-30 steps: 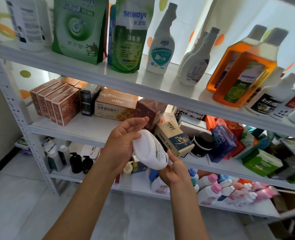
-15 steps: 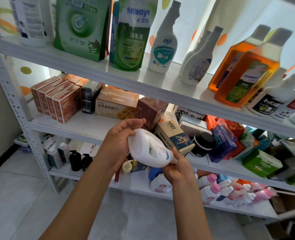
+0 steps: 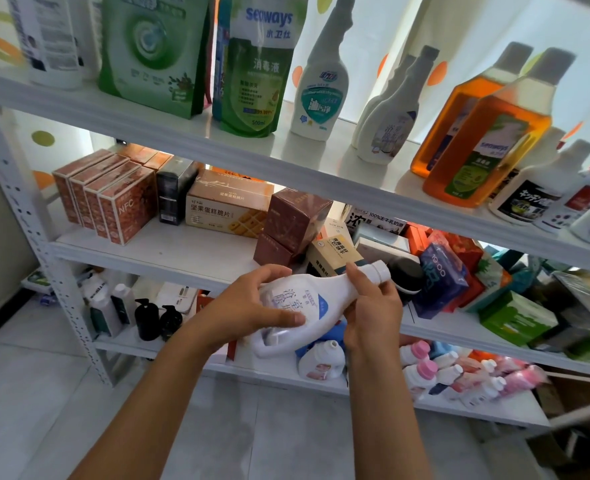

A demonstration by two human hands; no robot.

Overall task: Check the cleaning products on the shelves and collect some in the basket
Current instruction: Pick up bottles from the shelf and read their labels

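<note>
1. From my remote feed: both hands hold a white cleaning bottle (image 3: 307,299) on its side in front of the middle shelf (image 3: 169,258), cap pointing up and to the right, label facing the camera.
2. My left hand (image 3: 252,310) wraps the fat lower body of the bottle, fingers curled over the top and thumb laid across the label.
3. My right hand (image 3: 373,313) grips the bottle's neck, fingers curled round it just below the white cap (image 3: 380,271).
4. The bottle's moulded handle (image 3: 269,344) hangs below the left hand.
5. On the top shelf (image 3: 286,157) stand green refill pouches (image 3: 255,64), white spray-type bottles (image 3: 324,81) and two amber bottles (image 3: 487,133).
6. The middle shelf carries red-brown cartons (image 3: 106,199), a beige biscuit box (image 3: 227,206) and a jumble of packets to the right.
7. The lower shelf (image 3: 286,379) holds black pump bottles (image 3: 148,317) and small pink-capped bottles (image 3: 425,368).
8. No basket appears in my view.
</note>
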